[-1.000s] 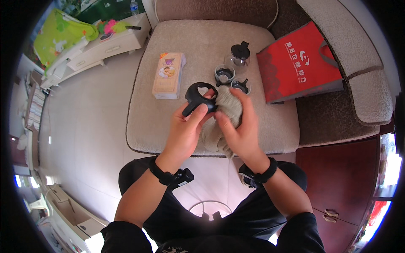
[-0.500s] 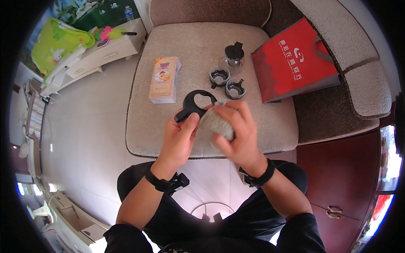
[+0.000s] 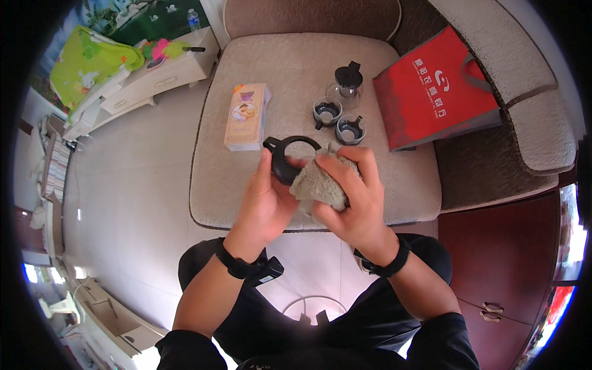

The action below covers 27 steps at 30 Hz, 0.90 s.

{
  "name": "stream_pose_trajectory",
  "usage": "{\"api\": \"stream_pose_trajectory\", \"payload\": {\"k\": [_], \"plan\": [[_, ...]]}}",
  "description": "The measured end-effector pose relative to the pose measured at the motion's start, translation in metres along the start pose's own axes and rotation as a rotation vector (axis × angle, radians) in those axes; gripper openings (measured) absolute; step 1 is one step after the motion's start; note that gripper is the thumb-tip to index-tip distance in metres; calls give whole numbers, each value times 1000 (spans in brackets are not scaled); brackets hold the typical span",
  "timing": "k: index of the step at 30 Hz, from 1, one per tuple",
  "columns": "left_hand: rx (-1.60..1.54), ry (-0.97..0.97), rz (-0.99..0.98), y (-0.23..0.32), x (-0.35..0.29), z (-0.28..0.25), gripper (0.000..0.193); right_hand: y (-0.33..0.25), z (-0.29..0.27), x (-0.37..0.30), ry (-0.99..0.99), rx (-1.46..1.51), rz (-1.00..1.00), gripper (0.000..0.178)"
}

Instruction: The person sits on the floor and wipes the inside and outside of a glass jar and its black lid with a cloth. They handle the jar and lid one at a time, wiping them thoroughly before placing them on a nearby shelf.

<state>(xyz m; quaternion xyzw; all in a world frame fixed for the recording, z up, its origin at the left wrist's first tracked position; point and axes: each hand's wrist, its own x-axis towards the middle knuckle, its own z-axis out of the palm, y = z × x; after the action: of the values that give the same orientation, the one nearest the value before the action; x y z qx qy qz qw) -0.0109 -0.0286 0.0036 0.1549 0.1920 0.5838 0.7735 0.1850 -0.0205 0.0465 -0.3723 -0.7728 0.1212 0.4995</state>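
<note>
Above the front of the seat cushion, my left hand (image 3: 268, 206) holds a black plastic ring with a short handle (image 3: 284, 166) from below. Its thumb points up beside the handle, and its other fingers are partly hidden behind the ring and the cloth. My right hand (image 3: 361, 197) is closed round a bunched grey-green cloth (image 3: 320, 185), pressed against the ring's right side. Beyond my hands stand two small clear cups with black parts, a nearer cup (image 3: 351, 131) and a farther cup (image 3: 327, 112). Behind them is a glass teapot (image 3: 348, 83) with a black lid.
A beige box (image 3: 246, 117) lies left of the cups on the sofa cushion (image 3: 290, 68). To the right, a red paper bag (image 3: 438, 92) leans against the sofa arm. A dark red cabinet (image 3: 493, 259) stands at right, and a white low cabinet (image 3: 160, 80) at far left.
The black ring has turned in my left hand, its handle swinging from lower left to upper left. My left thumb has come off the handle's lower part. The cloth stays at the ring.
</note>
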Motion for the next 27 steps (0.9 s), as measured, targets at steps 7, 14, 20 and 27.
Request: {"api": "stream_pose_trajectory", "payload": {"k": [7, 14, 20, 27], "plan": [[273, 10, 122, -14, 1, 44, 33, 15, -1, 3, 37, -92, 54, 63], [391, 119, 189, -17, -1, 13, 30, 1, -5, -6, -94, -109, -213, 71], [244, 114, 120, -10, -7, 45, 30, 28, -14, -8, 25, -83, -115, 68], [209, 49, 46, -18, -8, 24, 32, 0, 4, -15, 10, -193, -337, 52]]}}
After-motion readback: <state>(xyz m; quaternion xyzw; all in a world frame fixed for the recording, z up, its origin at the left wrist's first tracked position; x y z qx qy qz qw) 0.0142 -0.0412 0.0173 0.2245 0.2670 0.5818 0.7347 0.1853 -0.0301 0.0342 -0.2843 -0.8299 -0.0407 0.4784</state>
